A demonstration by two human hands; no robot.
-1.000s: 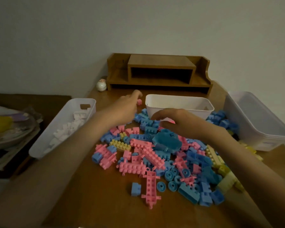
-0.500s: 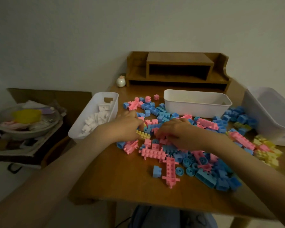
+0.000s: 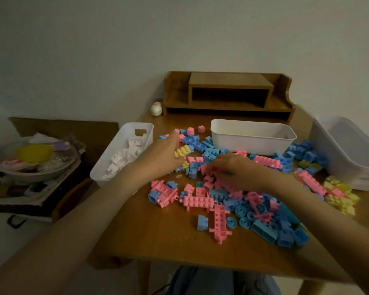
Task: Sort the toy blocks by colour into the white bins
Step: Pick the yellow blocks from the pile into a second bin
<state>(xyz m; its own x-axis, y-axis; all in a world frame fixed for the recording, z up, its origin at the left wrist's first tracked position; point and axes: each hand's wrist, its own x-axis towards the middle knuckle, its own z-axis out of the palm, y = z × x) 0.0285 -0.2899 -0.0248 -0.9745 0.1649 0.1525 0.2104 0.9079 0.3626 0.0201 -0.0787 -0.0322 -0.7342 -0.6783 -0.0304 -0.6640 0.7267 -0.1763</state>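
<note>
Pink, blue and yellow toy blocks [image 3: 200, 201] lie scattered over the middle of the wooden table [image 3: 158, 237]. My left hand [image 3: 158, 156] reaches in beside the left white bin [image 3: 107, 165], which holds white blocks, and its fingers curl onto a yellow block [image 3: 182, 150]. My right hand [image 3: 239, 172] lies palm down on the pile, fingers curled among pink blocks [image 3: 209, 177]. A second white bin [image 3: 251, 142] stands behind the pile. Both hands' fingertips are partly hidden.
A large translucent tub [image 3: 349, 160] sits at the right edge, with yellow blocks [image 3: 341, 196] in front of it. A wooden desk shelf [image 3: 228, 92] and a small figurine [image 3: 156, 109] stand at the back. A cluttered side stand with a bowl [image 3: 34, 160] is left of the table.
My left hand has moved away from me, from the pile's left side onto the yellow block. My right hand stays on the pink blocks. The view has shifted slightly.
</note>
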